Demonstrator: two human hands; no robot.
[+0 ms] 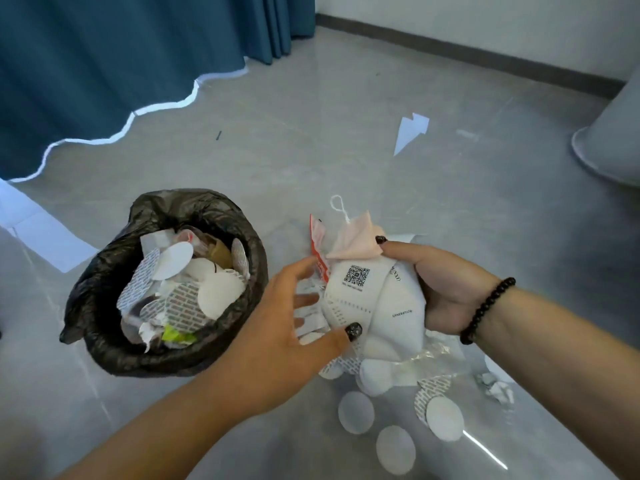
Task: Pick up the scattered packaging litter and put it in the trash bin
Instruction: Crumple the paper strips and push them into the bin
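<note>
The trash bin (162,285), lined with a black bag, sat on the floor just left of the hands, already quite full. The right hand (446,289) gripped a big white bundle of wrappers (374,306), so it should go over the rim before letting go. The left hand (294,323) pressed its straight fingers (306,299) against the bundle, maybe holding loose bits, and round white pieces (394,448) lay below on the floor.

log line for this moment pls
right hand grips litter bundle | left hand open, touching it | trash bin left, part full | white discs on floor
</note>
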